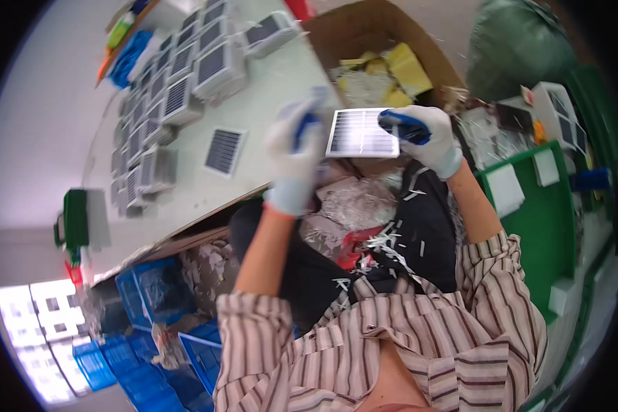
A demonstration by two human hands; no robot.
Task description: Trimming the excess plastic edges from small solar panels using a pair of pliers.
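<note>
small solar panel | thin, stiff, light, likely breakable | right hand fingers pinch its right edge | left hand blurred at left edge, grip unclear | hold by edges

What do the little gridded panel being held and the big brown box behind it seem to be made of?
The small panel looks like a glossy dark solar cell in a white, probably plastic frame: fine grid lines show. The box looks like plain matte cardboard, brown with folded flaps.
</note>
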